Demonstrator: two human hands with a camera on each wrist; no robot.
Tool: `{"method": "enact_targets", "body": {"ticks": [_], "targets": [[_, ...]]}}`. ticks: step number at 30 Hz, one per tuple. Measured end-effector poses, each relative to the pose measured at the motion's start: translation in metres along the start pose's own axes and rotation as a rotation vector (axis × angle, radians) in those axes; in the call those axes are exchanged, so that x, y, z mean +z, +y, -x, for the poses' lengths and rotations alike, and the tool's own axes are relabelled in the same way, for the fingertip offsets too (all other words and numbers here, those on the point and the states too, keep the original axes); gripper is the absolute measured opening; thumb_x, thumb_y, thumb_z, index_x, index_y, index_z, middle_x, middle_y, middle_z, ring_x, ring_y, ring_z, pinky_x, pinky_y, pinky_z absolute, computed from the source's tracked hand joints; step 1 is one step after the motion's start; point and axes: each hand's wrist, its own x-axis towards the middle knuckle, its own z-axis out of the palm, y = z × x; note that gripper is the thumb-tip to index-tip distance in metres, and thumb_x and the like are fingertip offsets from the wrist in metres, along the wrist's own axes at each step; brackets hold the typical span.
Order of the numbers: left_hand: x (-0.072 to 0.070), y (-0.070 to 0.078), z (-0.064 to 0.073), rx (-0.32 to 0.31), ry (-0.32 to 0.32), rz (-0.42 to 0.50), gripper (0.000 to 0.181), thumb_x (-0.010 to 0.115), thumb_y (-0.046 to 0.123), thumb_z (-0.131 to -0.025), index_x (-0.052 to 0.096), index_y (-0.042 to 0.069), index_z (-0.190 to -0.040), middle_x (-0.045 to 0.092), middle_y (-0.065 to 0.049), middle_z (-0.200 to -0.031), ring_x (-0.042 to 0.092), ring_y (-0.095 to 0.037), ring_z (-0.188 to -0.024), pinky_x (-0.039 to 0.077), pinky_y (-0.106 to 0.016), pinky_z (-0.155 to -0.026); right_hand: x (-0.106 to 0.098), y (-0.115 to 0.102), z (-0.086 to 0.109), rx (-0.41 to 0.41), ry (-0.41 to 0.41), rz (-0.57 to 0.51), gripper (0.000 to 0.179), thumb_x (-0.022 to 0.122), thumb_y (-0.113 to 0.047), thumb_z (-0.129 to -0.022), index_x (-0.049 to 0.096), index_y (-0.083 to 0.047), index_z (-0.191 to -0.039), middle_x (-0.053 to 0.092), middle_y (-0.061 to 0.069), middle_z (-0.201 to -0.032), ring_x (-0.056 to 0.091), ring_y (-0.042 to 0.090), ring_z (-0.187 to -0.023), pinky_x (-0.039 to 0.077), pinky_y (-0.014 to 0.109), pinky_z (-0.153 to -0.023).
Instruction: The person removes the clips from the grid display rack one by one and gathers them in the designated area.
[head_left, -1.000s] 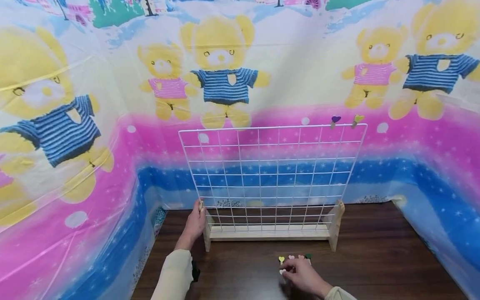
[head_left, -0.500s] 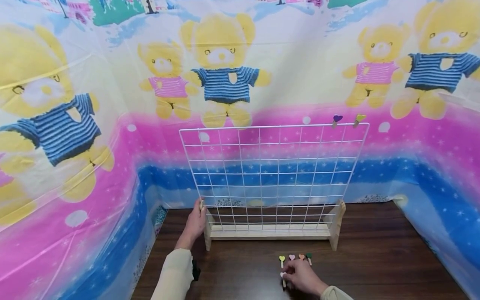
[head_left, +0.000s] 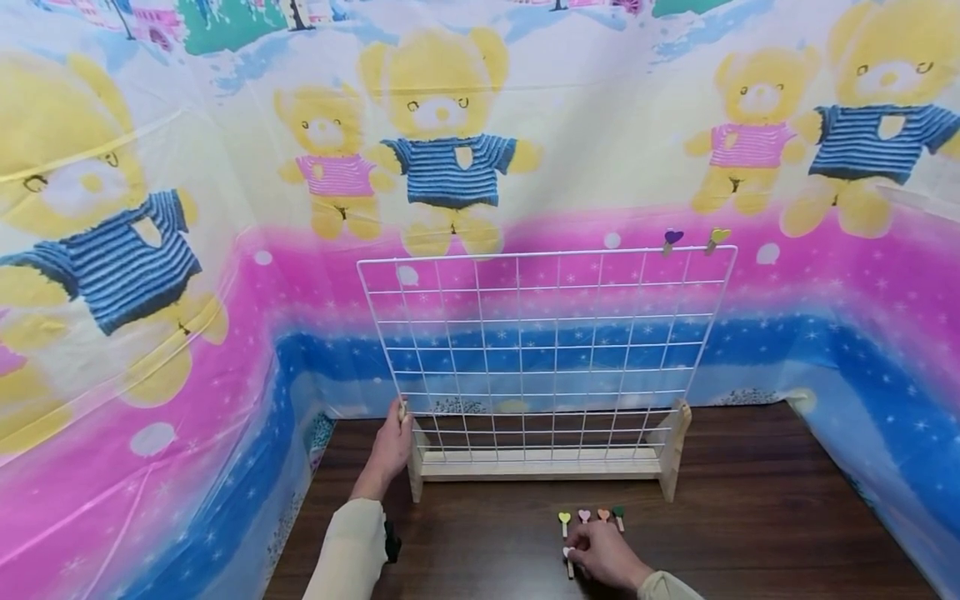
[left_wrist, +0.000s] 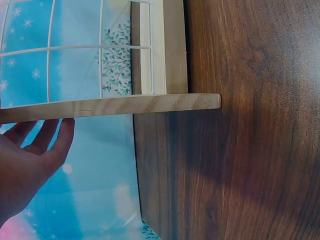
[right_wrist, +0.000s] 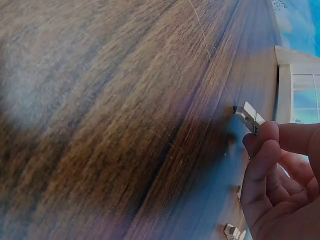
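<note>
My right hand [head_left: 609, 554] pinches a small wooden clothespin with a white heart [head_left: 569, 553] between thumb and index finger, low over the table. In the right wrist view, the clothespin [right_wrist: 248, 116] sticks out past the fingertips, its wooden end pointing away. My left hand [head_left: 388, 450] holds the top of the left wooden upright [head_left: 416, 483] of a stand bearing a white wire grid [head_left: 555, 346]. Fingertips [left_wrist: 67, 125] touch that upright [left_wrist: 150, 104] in the left wrist view; the thumb is out of sight there.
Several heart clothespins lie in a row beyond my right hand: yellow [head_left: 565, 520], pink [head_left: 584, 517], orange [head_left: 603, 516] and dark green [head_left: 618, 514]. A purple one [head_left: 673, 237] and a yellow one [head_left: 718, 237] sit on the grid's top right edge. Printed cloth [head_left: 600, 167] surrounds the brown table [head_left: 765, 500].
The white-heart clothespin has turned in my right fingers, so its wooden legs now show below the heart. That hand shifted slightly down. My left hand stays on the upright.
</note>
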Motion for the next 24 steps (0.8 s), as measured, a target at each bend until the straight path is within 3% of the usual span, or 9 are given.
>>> {"method": "enact_targets", "body": {"ticks": [9,17,24], "targets": [[-0.0001,-0.0010,-0.0005,-0.001,-0.002,0.006,0.045,0.030,0.026,-0.106,0.020,0.011,-0.148,0.049,-0.017,-0.091,0.044,-0.023,-0.069,0.038,-0.037,-0.064,0.0000,0.0024,-0.0013,-0.009,-0.003,0.044,0.007,0.070,-0.010,-0.085,0.066,-0.009,-0.079,0.056,-0.008,-0.062,0.050,0.005,-0.047,0.041,0.024,-0.046],[-0.0007,-0.0005,-0.0010,0.011,0.015,-0.005,0.044,0.030,0.026,-0.105,0.022,0.012,-0.147,0.053,-0.019,-0.105,0.051,-0.027,-0.085,0.040,-0.042,-0.073,0.0020,0.0033,-0.0031,-0.012,-0.005,0.064,0.011,0.070,-0.011,-0.084,0.065,-0.012,-0.075,0.054,-0.009,-0.061,0.049,0.005,-0.047,0.041,0.024,-0.045],[-0.0013,-0.0007,-0.0007,-0.011,-0.015,0.021,0.046,0.029,0.026,-0.106,0.019,0.012,-0.148,0.045,-0.012,-0.085,0.043,-0.023,-0.067,0.038,-0.037,-0.063,0.0030,0.0059,-0.0057,-0.013,-0.002,0.113,0.012,0.070,-0.010,-0.084,0.064,-0.012,-0.073,0.053,-0.011,-0.061,0.048,0.003,-0.051,0.040,0.023,-0.048]]}}
